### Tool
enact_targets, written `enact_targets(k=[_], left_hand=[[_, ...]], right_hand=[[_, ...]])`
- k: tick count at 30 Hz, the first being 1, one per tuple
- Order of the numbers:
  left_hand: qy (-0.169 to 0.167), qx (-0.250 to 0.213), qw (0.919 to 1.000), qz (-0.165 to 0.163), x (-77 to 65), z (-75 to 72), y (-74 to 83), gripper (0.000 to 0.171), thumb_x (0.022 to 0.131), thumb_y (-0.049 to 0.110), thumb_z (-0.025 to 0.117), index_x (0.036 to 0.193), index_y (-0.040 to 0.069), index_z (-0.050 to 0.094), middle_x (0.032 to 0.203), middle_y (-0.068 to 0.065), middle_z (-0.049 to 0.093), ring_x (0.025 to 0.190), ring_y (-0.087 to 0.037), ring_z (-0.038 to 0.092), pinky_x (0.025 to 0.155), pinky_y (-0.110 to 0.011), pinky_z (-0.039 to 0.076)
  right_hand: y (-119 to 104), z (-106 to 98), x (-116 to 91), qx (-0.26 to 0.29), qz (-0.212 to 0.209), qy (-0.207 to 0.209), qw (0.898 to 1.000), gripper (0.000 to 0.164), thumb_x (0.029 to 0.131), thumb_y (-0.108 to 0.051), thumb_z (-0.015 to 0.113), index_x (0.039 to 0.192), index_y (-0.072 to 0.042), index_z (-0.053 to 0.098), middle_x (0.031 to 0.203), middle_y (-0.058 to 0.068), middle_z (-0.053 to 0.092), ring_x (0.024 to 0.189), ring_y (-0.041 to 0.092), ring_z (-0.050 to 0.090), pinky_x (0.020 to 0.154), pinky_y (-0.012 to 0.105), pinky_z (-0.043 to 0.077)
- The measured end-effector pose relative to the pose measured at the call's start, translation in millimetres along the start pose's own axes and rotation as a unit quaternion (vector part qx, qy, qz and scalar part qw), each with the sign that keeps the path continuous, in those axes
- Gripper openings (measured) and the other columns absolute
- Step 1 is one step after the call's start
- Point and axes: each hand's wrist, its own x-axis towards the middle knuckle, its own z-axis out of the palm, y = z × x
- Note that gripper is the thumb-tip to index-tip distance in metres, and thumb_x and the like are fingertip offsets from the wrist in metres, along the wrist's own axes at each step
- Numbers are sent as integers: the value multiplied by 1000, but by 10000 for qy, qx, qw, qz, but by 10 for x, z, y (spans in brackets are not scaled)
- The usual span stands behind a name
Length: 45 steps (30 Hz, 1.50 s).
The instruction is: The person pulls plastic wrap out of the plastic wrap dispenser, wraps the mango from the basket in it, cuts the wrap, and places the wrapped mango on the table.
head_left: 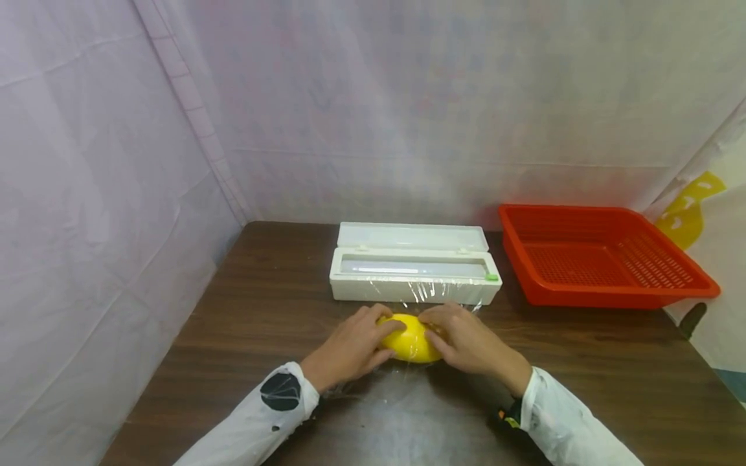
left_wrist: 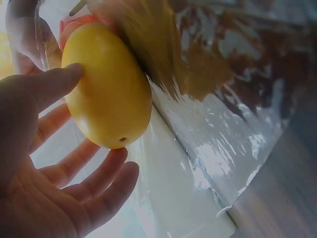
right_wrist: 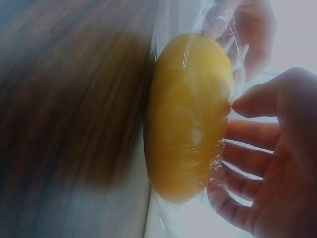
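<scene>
An oval yellow fruit [head_left: 414, 340], smooth and with a small dark spot at one end, is between both hands near the front of the dispenser box. My left hand [head_left: 355, 343] grips its left end, thumb on its side and fingers spread around the end. At the other end my right hand [head_left: 469, 340] holds the fruit, with thumb and fingers along its edge over clear cling film [right_wrist: 195, 134]. Creased film covers the fruit's side in the right wrist view. A wide sheet of film [left_wrist: 218, 158] stretches beside it in the left wrist view.
Behind the hands, a white cling film dispenser box [head_left: 361, 289] stands with its lid [head_left: 414, 237] raised and a green slider [head_left: 491, 277] at its right. A red perforated basket [head_left: 612, 299] sits at the back right of the brown wooden table [head_left: 250, 323]. White sheeting [head_left: 373, 129] hangs behind.
</scene>
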Motion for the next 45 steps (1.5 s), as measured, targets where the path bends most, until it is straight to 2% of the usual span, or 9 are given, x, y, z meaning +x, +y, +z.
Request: enact_targets(k=[6, 10, 14, 18, 23, 26, 31, 38, 45], left_hand=[[1, -166, 9991, -397, -26, -114, 1, 49, 87, 36, 73, 129, 13, 63, 129, -12, 56, 109, -23, 53, 90, -41, 56], [-134, -270, 9973, -667, -116, -273, -50, 40, 88, 37, 71, 119, 12, 68, 110, -4, 61, 95, -14, 55, 81, -33, 58], [-894, -529, 9897, -987, -292, -393, -117, 38, 84, 43, 74, 106, 12, 71, 94, -1, 63, 77, -9, 54, 68, -31, 57], [-1787, -730, 9745, -1148, -462, -420, -153, 50, 68, 53, 82, 97, 14, 70, 90, 1, 62, 74, -11, 53, 66, -33, 54], [-2256, -793, 9634, -1214, -573, -405, -156, 57, 51, 51, 91, 89, 18, 65, 84, 3, 57, 73, -13, 52, 63, -33, 50], [-2330, -707, 9612, -1298, -602, -404, -149, 56, 49, 44, 93, 89, 19, 62, 87, 1, 55, 74, -16, 53, 65, -36, 52], [-2440, -689, 9564, -1447, -645, -410, -146, 48, 60, 36, 91, 94, 19, 63, 94, -1, 57, 79, -18, 55, 71, -40, 55], [-2267, -923, 9640, -1042, -636, -402, -169, 25, 73, 25, 84, 92, 15, 70, 80, 1, 64, 69, -11, 54, 63, -34, 54], [-2074, -1140, 9690, -705, -606, -321, -181, 11, 78, 15, 79, 75, 17, 69, 67, 9, 63, 58, -4, 51, 53, -24, 49]], right_hand=[[15, -3, -14, 18, 42, -126, 9999, 29, 86, -14, 69, 111, -1, 71, 107, 10, 76, 100, 22, 63, 88, 49, 55], [22, -14, -11, 22, 74, -179, 9998, 30, 87, -16, 69, 113, -1, 71, 110, 11, 75, 101, 23, 62, 88, 49, 56], [28, -21, -5, 6, 65, -177, 9998, 30, 87, -17, 69, 113, -1, 71, 110, 11, 75, 101, 23, 62, 87, 48, 56], [34, -28, -5, -5, 109, -211, 9997, 31, 88, -18, 69, 114, -1, 71, 110, 11, 75, 101, 23, 62, 88, 48, 55], [44, -29, -11, -11, 169, -270, 9995, 32, 89, -20, 69, 116, -1, 71, 112, 10, 74, 102, 23, 60, 89, 48, 54], [47, -34, -12, 10, 189, -278, 9994, 32, 89, -20, 69, 115, -2, 71, 111, 9, 74, 101, 22, 60, 87, 47, 55], [38, -36, -6, 60, 206, -290, 9994, 31, 89, -21, 69, 115, -3, 71, 110, 8, 74, 99, 20, 59, 85, 46, 54], [32, -24, 0, 26, 218, -273, 9994, 30, 90, -21, 69, 114, -4, 71, 108, 7, 74, 96, 19, 58, 83, 45, 54], [35, -20, -11, 41, 284, -304, 9991, 30, 91, -21, 69, 115, -4, 71, 109, 7, 74, 97, 20, 57, 84, 46, 54]])
